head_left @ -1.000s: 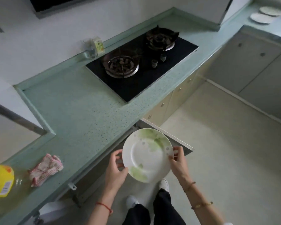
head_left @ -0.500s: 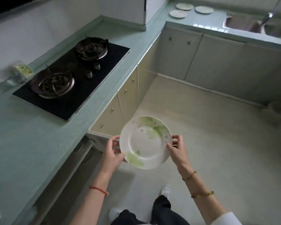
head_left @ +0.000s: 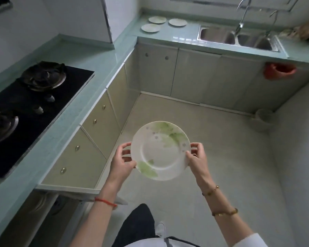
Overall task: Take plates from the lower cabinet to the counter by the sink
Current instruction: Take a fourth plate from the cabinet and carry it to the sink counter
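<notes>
Since a moment ago, my view has swung from the stove toward the sink corner, and the plate (head_left: 160, 151) has come along with me, away from the open lower cabinet door (head_left: 68, 190) now at my left elbow. From the head camera, I hold that plate over the bare floor, face up and tipped a little toward me, one hand on each side so it cannot slip. My left hand (head_left: 122, 162) curls around its left rim, thumb on top and fingers beneath; my right hand (head_left: 196, 155) pinches the right rim the same way. Both forearms reach forward, wrists level. Ahead, three plates (head_left: 157, 19) already lie flat and apart on the counter (head_left: 168, 35) left of the sink (head_left: 219, 35), well away from me, so I judge this one belongs beside them.
</notes>
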The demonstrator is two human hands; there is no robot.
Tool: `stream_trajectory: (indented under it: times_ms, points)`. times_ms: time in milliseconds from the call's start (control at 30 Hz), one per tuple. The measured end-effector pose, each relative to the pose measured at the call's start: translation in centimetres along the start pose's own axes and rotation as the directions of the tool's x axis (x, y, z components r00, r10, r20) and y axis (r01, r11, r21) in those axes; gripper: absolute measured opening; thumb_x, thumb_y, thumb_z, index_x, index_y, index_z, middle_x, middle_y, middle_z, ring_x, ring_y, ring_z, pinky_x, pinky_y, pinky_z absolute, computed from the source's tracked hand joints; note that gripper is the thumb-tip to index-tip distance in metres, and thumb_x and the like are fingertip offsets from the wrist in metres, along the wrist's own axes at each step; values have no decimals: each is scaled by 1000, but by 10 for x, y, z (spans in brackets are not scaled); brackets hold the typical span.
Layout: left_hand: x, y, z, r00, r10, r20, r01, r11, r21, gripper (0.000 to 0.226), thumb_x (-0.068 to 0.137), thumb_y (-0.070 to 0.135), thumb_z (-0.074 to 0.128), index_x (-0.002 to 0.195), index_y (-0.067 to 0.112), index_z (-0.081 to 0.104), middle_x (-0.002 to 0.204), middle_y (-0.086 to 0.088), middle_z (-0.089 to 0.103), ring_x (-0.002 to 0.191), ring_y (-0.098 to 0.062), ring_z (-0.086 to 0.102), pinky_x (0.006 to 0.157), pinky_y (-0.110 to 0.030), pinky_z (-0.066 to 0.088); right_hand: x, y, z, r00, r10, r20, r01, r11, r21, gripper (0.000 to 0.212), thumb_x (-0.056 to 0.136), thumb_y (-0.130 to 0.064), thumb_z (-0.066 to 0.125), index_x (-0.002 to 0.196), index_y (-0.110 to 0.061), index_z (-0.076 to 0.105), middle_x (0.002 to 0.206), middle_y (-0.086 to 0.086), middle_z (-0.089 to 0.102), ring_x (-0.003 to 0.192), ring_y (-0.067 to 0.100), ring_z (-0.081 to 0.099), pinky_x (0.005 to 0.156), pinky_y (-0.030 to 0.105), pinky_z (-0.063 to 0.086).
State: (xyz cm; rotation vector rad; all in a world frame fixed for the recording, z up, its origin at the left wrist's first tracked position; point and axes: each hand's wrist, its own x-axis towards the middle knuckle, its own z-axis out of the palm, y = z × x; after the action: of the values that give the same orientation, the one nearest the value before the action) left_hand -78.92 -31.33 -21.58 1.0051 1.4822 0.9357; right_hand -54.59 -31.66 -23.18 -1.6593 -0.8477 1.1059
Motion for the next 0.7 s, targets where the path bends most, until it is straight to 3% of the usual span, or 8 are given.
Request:
stream_trajectory:
  times_ms: [133,367,500,700]
  points:
    - [46,17,24,999,13,39,-13,1000,14,64,75,-10,64,123,33,55,113,-1,63,96,-20,66,64,-21,56,45,-10,-8,998,2,-56,-3,1000,-3,18,89,-3,51,104,-14,51,84,4,58,72,21,54,64,36,45]
    - [153,52,54,997,38,66,-40,999,34,64,75,-14,60,124,27,57,113,-5,63,93,-18,64,71,-32,57,141,-37,2,995,18,-95,-16,1000,21,17,90,-4,51,103,-13,52,88,3,59,74,19,55,65,33,44]
    - [231,89,67,993,63,102,-66,998,24,62,75,-16,59,120,27,57,112,-9,63,91,-17,63,66,-27,56,211,-68,18,993,21,-118,-16,999,43,17,91,-3,51,106,-10,52,89,5,60,76,20,56,67,34,45]
    - [340,158,81,984,110,141,-118,992,49,63,61,8,62,122,24,58,113,-9,64,102,-26,64,81,-37,58,319,-120,45,983,-9,-183,22,997,70,16,90,-4,53,102,-14,54,90,4,61,77,18,56,63,31,45]
